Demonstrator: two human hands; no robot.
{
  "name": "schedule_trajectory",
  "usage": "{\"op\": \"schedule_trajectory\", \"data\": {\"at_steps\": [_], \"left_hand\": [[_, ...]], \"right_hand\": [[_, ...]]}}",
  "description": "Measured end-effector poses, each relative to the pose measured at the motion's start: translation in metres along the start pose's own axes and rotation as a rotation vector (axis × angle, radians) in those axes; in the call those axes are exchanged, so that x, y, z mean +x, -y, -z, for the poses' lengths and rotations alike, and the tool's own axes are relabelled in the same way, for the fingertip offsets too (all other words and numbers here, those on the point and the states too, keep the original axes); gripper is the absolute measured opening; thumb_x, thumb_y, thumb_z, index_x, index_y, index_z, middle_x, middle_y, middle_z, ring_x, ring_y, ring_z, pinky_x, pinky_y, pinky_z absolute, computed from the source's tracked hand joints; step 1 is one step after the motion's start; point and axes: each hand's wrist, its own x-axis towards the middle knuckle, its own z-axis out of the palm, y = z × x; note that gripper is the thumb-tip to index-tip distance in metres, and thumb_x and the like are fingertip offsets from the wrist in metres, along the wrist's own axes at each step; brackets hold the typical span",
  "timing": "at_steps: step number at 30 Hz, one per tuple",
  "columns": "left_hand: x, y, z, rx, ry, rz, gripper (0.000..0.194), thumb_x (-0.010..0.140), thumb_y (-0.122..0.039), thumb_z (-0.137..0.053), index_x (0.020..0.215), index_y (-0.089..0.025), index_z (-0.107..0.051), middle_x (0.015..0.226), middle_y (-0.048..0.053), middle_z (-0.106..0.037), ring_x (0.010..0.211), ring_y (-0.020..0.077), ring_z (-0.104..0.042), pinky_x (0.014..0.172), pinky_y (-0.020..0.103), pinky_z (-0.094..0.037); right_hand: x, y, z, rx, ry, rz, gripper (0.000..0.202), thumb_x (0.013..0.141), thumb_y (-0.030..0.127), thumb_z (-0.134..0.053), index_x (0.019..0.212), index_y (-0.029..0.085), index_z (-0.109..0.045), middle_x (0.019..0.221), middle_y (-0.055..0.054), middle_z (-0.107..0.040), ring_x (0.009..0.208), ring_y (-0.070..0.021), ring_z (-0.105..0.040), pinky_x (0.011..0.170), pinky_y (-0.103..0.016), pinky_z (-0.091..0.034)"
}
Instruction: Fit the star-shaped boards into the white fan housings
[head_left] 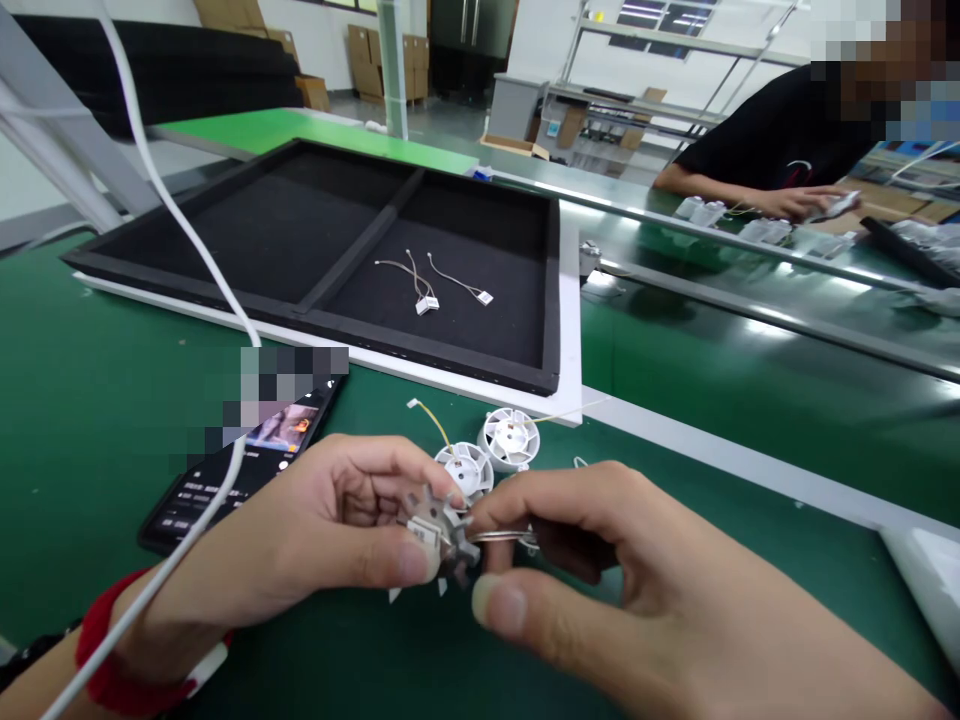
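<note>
While your left grip [337,540] pinches a grey, toothed wheel [454,540], thin wires [506,536] touch your right grip [630,545]; can't tell if it's clenched.

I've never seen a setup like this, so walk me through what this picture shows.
There's no machine here, just a person working barehanded, seen by a camera worn on that person's head, looking forward and down. The left hand holds a small grey toothed part; thin wires run between it and the right hand. On the green table lie white, round, fan-like parts and a phone. Farther back, a black tray holds loose cables. Another person shows at upper right.
</note>
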Motion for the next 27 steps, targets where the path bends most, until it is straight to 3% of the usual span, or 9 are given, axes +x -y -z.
{"op": "schedule_trajectory", "data": {"at_steps": [5, 8, 11, 14, 16, 18, 21, 24, 27], "left_hand": [[0.0, 0.007, 0.001, 0.117, -0.009, -0.043, 0.03, 0.087, -0.015, -0.084, 0.11, -0.035, -0.081, 0.09, -0.004, -0.082, 0.075, 0.0126, -0.077, 0.065, 0.013, -0.06], [0.0, 0.01, 0.004, 0.282, -0.023, -0.117, 0.035, 0.092, -0.021, -0.078, 0.123, -0.037, -0.075, 0.097, -0.002, -0.084, 0.077, 0.0162, -0.08, 0.06, 0.015, -0.061], [-0.001, 0.013, 0.008, 0.574, -0.102, -0.275, 0.038, 0.099, -0.024, -0.07, 0.134, -0.038, -0.068, 0.101, -0.002, -0.084, 0.073, 0.0151, -0.079, 0.06, 0.016, -0.061], [-0.002, 0.017, 0.008, 0.881, -0.219, -0.457, 0.021, 0.104, -0.024, -0.066, 0.121, -0.035, -0.07, 0.097, -0.007, -0.082, 0.074, 0.0124, -0.077, 0.062, 0.015, -0.061], [-0.001, 0.021, 0.002, 1.058, -0.209, -0.577, 0.017, 0.106, -0.02, -0.062, 0.114, -0.032, -0.07, 0.098, -0.007, -0.079, 0.083, 0.0119, -0.075, 0.072, 0.017, -0.061], [0.002, 0.025, -0.005, 1.209, -0.145, -0.695, 0.023, 0.106, -0.01, -0.056, 0.114, -0.027, -0.071, 0.106, -0.005, -0.077, 0.098, 0.0118, -0.072, 0.092, 0.019, -0.057], [0.009, 0.03, -0.017, 1.406, -0.053, -0.8, 0.029, 0.109, -0.004, -0.049, 0.122, -0.019, -0.071, 0.124, 0.0, -0.074, 0.126, 0.0131, -0.062, 0.122, 0.024, -0.038], [0.017, 0.034, -0.022, 1.54, 0.003, -0.815, 0.03, 0.112, -0.008, -0.046, 0.131, -0.014, -0.068, 0.136, 0.004, -0.072, 0.144, 0.0181, -0.053, 0.134, 0.032, -0.026], [0.021, 0.037, -0.023, 1.611, 0.037, -0.818, 0.03, 0.111, -0.008, -0.047, 0.134, -0.012, -0.067, 0.137, 0.004, -0.073, 0.142, 0.0218, -0.057, 0.136, 0.038, -0.024]], "right_hand": [[0.002, -0.001, -0.003, -0.012, 0.039, -0.029, 0.026, 0.098, 0.034, -0.068, 0.074, 0.027, -0.074, 0.067, 0.004, -0.07, 0.057, -0.012, -0.057, 0.048, -0.023, -0.039], [0.0, 0.0, 0.008, -0.077, 0.048, -0.039, 0.029, 0.101, 0.031, -0.065, 0.074, 0.026, -0.073, 0.065, 0.005, -0.068, 0.06, -0.0123, -0.059, 0.049, -0.021, -0.04], [-0.011, -0.002, 0.031, -0.088, -0.115, 0.005, 0.027, 0.102, 0.037, -0.067, 0.078, 0.029, -0.077, 0.072, 0.005, -0.073, 0.062, -0.0125, -0.063, 0.049, -0.018, -0.046], [-0.029, -0.012, 0.048, -0.145, -0.341, 0.043, 0.027, 0.099, 0.04, -0.074, 0.074, 0.03, -0.078, 0.066, 0.005, -0.071, 0.058, -0.0105, -0.063, 0.051, -0.013, -0.05], [-0.043, -0.024, 0.048, -0.173, -0.413, 0.032, 0.028, 0.098, 0.042, -0.075, 0.073, 0.029, -0.078, 0.067, 0.004, -0.073, 0.059, -0.0109, -0.068, 0.054, -0.011, -0.053], [-0.056, -0.038, 0.04, -0.183, -0.42, 0.01, 0.026, 0.098, 0.042, -0.075, 0.076, 0.029, -0.081, 0.086, 0.0, -0.082, 0.077, -0.0152, -0.079, 0.065, -0.012, -0.06], [-0.067, -0.052, 0.024, -0.169, -0.393, -0.011, 0.017, 0.098, 0.036, -0.075, 0.085, 0.031, -0.085, 0.114, -0.002, -0.085, 0.102, -0.0198, -0.083, 0.083, -0.015, -0.063], [-0.068, -0.056, 0.016, -0.111, -0.359, -0.035, 0.02, 0.1, 0.032, -0.07, 0.085, 0.03, -0.084, 0.099, -0.002, -0.085, 0.086, -0.0157, -0.082, 0.076, -0.012, -0.061], [-0.069, -0.059, 0.018, -0.056, -0.336, -0.129, 0.028, 0.1, 0.04, -0.069, 0.079, 0.027, -0.081, 0.09, -0.002, -0.082, 0.079, -0.0159, -0.079, 0.07, -0.014, -0.06]]}}
